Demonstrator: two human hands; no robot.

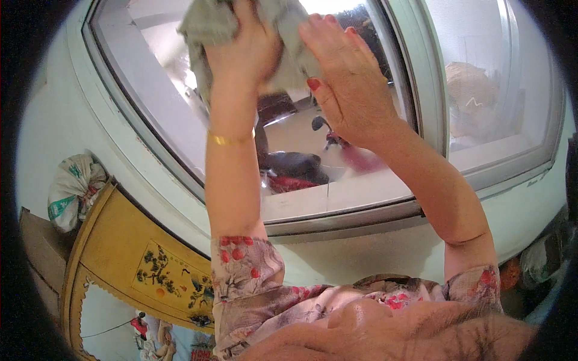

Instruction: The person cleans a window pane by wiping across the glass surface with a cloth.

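Note:
My left hand [253,54] is up at the window glass [295,129], its fingers on a grey-green cloth [295,60] that hangs down around the wrist. The fingertips are partly hidden by the cloth and the upper rim of the picture. Just right of it, my right hand [355,84] lies flat with fingers stretched out. Its fingertips and thumb are over or beside the cloth's right edge; whether they touch the glass or the cloth I cannot tell. A gold bracelet [230,139] circles my left wrist.
A pale frame [430,78] borders the window, with a second pane to the right. Through the glass a red and black scooter [295,168] shows. Lower left stand a yellow cabinet [114,240] with a mirror [114,322] and a tied white bag [75,186].

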